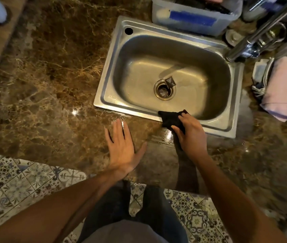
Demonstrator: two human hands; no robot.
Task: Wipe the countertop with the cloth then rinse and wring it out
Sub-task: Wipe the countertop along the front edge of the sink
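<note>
A small black cloth (169,119) lies bunched on the front rim of the steel sink (114,71), partly over the brown marble countertop (48,81). My right hand (190,132) presses down on the cloth with its fingers curled over it. Flat on the countertop to the left of it rests my left hand (121,146), fingers spread, holding nothing. The counter shines wet just in front of the sink. A drain (164,89) with a small dark stopper beside it sits in the basin. The chrome tap (254,37) rises at the sink's back right corner.
A clear plastic bin (197,16) with a blue label stands behind the sink. A pink folded cloth (286,92) lies right of the sink, over a white rack. Patterned floor tiles show below the counter edge. Other people's shoes are at the far left.
</note>
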